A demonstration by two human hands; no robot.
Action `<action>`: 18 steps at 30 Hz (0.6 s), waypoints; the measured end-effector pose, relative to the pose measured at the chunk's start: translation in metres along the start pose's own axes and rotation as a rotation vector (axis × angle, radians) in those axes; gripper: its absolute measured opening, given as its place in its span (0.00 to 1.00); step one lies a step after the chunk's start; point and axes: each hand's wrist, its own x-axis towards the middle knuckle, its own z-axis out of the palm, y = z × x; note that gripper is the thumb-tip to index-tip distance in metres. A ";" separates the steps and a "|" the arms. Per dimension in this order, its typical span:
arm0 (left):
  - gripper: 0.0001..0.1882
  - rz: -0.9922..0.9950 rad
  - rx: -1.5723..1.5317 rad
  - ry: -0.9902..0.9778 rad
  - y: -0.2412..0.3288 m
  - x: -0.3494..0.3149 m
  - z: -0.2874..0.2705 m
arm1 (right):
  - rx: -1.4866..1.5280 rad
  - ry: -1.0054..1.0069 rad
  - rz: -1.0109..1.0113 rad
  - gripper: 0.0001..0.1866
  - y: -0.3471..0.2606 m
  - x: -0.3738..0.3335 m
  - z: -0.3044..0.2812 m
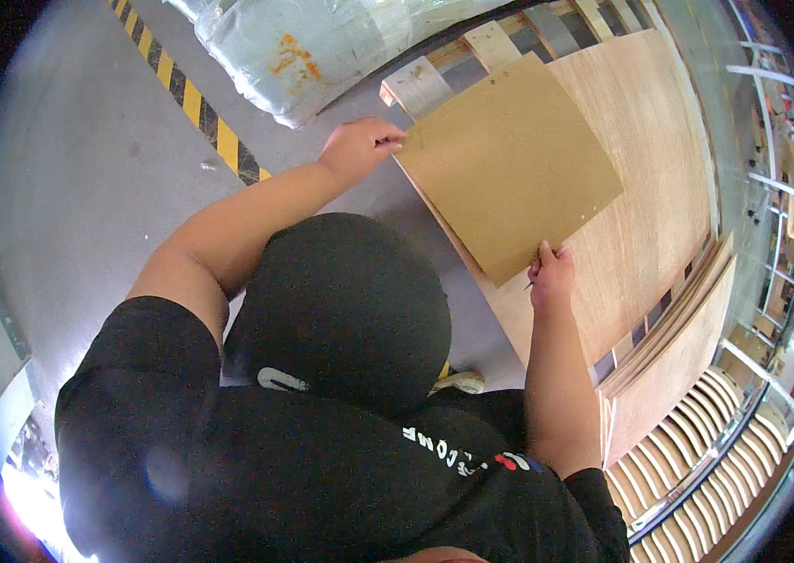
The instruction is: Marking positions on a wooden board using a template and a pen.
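Note:
A flat brown square sheet (514,159), like fibreboard or cardboard, is held by two of its edges above a light plywood sheet (660,141). My left hand (362,148) pinches its left corner between thumb and fingers. At the near right edge, my right hand (552,270) grips the sheet with the thumb on top. A thin dark thing, too small to name, sticks out beside the right fingers. The brown sheet covers part of the plywood and tilts slightly.
Wooden pallet slats (491,45) show beyond the plywood. A plastic-wrapped bundle (284,56) stands at the far left, near yellow-black floor tape (192,101). At right lean several plywood panels (674,347), with racks of curved wooden pieces (697,441) nearby.

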 end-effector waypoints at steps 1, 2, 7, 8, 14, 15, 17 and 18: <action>0.13 0.133 0.102 -0.003 -0.003 0.000 0.001 | -0.003 0.002 0.000 0.07 0.003 0.001 -0.003; 0.13 0.266 0.204 -0.007 -0.005 0.000 0.002 | -0.010 0.021 0.004 0.07 0.007 0.001 -0.006; 0.14 0.537 0.232 0.045 -0.017 -0.006 0.003 | -0.060 0.071 0.060 0.11 0.012 -0.010 -0.002; 0.14 0.584 0.214 0.036 -0.018 -0.007 0.003 | -0.069 0.095 0.078 0.11 0.013 -0.011 -0.002; 0.15 0.641 0.223 0.058 -0.024 -0.005 0.006 | -0.172 0.219 0.068 0.12 0.014 -0.010 0.002; 0.15 0.637 0.218 0.061 -0.025 -0.004 0.006 | -0.239 0.251 0.050 0.12 0.014 -0.006 0.002; 0.14 0.709 0.244 0.087 -0.028 -0.001 0.007 | -0.224 0.226 0.057 0.12 0.017 -0.004 0.002; 0.14 0.704 0.240 0.092 -0.028 -0.001 0.008 | -0.203 0.199 0.067 0.12 0.015 -0.006 0.004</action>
